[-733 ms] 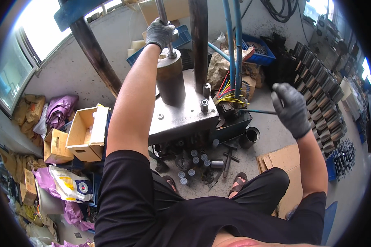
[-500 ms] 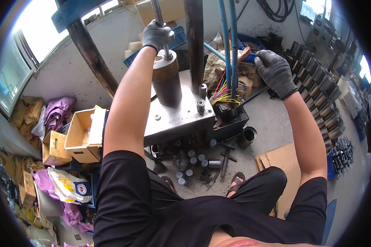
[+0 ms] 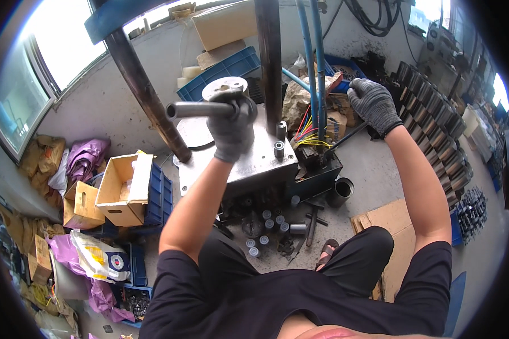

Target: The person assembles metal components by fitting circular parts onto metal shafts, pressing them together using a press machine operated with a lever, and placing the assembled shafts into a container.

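Note:
My left hand [image 3: 232, 133], in a grey knit glove, is closed round a grey metal rod [image 3: 201, 110]. The rod lies nearly level, its round end pointing left. Just behind that hand, the thick steel cylinder [image 3: 225, 85] stands on the metal press table [image 3: 249, 175]; hand and rod hide most of its body. My right hand [image 3: 376, 107], gloved alike, is curled at the upper end of a dark lever [image 3: 348, 135] rising from the press side. Its fingers are partly hidden. Two small metal sleeves [image 3: 279, 149] stand at the table's right edge.
Dark steel columns [image 3: 268, 62] and blue pipes [image 3: 316, 73] rise around the table. Small cylinders [image 3: 268, 224] and a hammer [image 3: 311, 223] lie on the floor before my feet. Cardboard boxes [image 3: 121, 212] stand left; stacked metal cylinders [image 3: 435, 135] line the right.
My left hand has moved down and towards me, lifting the rod off the cylinder and tipping it from upright to nearly level. My right hand has stayed almost where it was.

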A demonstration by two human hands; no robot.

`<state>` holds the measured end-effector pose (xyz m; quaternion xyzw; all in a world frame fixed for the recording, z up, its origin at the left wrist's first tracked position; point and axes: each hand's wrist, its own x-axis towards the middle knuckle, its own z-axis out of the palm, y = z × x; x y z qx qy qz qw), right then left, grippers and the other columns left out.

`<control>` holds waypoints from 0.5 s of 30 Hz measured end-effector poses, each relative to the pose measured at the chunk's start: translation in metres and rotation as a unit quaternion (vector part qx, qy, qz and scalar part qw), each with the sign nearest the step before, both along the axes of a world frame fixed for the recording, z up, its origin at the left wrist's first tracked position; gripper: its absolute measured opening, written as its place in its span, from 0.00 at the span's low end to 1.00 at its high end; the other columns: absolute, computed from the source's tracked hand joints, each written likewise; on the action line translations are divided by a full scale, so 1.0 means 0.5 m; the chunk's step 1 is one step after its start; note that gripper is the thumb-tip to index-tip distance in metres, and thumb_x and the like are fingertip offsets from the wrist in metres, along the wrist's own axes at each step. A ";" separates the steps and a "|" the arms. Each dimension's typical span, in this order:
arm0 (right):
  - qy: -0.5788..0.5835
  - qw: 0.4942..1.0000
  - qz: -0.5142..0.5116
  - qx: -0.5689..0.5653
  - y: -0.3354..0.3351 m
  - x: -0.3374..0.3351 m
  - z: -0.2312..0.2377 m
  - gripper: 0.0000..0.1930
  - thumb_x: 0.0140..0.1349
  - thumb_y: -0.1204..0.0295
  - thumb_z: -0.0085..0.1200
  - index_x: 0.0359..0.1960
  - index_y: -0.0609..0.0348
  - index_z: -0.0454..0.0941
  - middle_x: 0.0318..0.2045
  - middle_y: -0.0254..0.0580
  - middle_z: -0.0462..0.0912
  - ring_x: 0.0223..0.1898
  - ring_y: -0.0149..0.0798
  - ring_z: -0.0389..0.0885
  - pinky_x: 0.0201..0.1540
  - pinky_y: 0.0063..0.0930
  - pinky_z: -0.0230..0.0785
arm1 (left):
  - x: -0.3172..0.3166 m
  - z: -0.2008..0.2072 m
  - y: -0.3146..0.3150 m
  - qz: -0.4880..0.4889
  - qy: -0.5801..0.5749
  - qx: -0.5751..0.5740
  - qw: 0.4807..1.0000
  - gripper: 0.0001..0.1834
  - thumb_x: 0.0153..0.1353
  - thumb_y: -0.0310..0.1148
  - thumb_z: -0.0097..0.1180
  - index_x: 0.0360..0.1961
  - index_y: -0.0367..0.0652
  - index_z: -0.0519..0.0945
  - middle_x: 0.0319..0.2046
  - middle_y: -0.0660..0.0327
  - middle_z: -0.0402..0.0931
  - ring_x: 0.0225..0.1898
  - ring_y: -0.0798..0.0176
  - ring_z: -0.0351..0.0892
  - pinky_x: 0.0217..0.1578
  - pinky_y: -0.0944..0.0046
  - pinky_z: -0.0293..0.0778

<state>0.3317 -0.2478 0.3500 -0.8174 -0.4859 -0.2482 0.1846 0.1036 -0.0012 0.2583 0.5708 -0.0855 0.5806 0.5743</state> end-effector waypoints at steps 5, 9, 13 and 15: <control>-0.029 0.999 0.045 0.006 -0.062 -0.015 -0.047 0.11 0.69 0.63 0.57 0.41 0.58 0.81 0.38 0.53 0.85 0.42 0.57 0.85 0.46 0.48 0.79 | -0.079 -0.196 -0.085 -0.055 0.162 -0.367 0.914 0.22 0.55 0.11 0.55 0.52 0.38 0.75 0.36 0.53 0.81 0.34 0.58 0.84 0.34 0.59 0.86; 0.017 0.996 0.086 -0.028 -0.132 -0.102 -0.073 0.08 0.67 0.69 0.59 0.43 0.59 0.82 0.36 0.51 0.84 0.39 0.55 0.85 0.44 0.44 0.79 | -0.093 -0.351 -0.033 -0.144 0.324 -0.482 0.801 0.20 0.59 0.24 0.55 0.54 0.37 0.77 0.40 0.49 0.83 0.40 0.48 0.88 0.40 0.47 0.89; -0.028 0.990 0.134 -0.030 -0.204 -0.156 -0.136 0.08 0.63 0.72 0.63 0.41 0.60 0.83 0.32 0.50 0.84 0.35 0.55 0.84 0.39 0.43 0.78 | -0.056 -0.364 0.026 -0.212 0.331 -0.558 0.731 0.16 0.64 0.31 0.54 0.53 0.44 0.80 0.42 0.47 0.84 0.38 0.45 0.88 0.39 0.39 0.88; 0.006 0.990 0.134 -0.044 -0.216 -0.192 -0.149 0.08 0.62 0.73 0.63 0.41 0.59 0.83 0.32 0.50 0.84 0.34 0.54 0.84 0.38 0.44 0.77 | -0.044 -0.393 0.075 -0.282 0.266 -0.603 0.698 0.15 0.64 0.32 0.53 0.51 0.41 0.80 0.42 0.46 0.84 0.38 0.44 0.88 0.41 0.38 0.88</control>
